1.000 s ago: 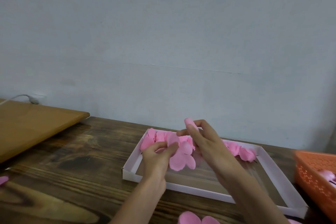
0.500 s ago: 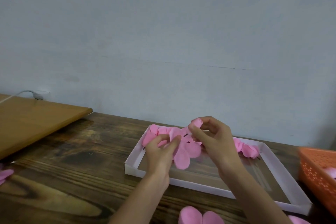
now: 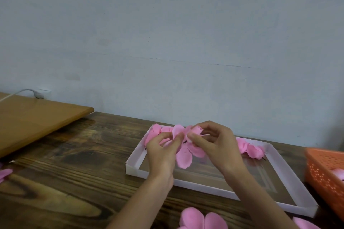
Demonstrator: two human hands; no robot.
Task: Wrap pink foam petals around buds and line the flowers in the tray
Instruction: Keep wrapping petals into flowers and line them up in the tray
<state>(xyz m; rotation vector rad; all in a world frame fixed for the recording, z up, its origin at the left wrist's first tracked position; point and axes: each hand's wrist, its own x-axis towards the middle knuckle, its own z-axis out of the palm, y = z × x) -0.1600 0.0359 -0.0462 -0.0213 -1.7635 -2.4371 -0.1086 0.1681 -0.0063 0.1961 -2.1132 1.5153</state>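
Observation:
Over the white shallow tray [image 3: 204,185] both hands work on one pink foam petal piece [image 3: 184,156], whose lobes hang down between them. My left hand [image 3: 162,152] pinches the petals from the left. My right hand [image 3: 214,145] pinches a small pink bud [image 3: 196,130] at the top, with a thin stem poking out to the right. Finished pink flowers [image 3: 249,148] lie in a row along the tray's far wall, partly hidden behind my hands.
Loose pink petal pieces [image 3: 202,219] lie on the dark wooden table near the front edge; another [image 3: 4,173] is at the far left. An orange perforated basket [image 3: 325,174] with pink pieces stands at the right. A light wooden board [image 3: 37,119] lies at the back left.
My right hand has brought the bud down from above to the petal piece, and its fingers have curled closer to my left hand. The view has shifted slightly.

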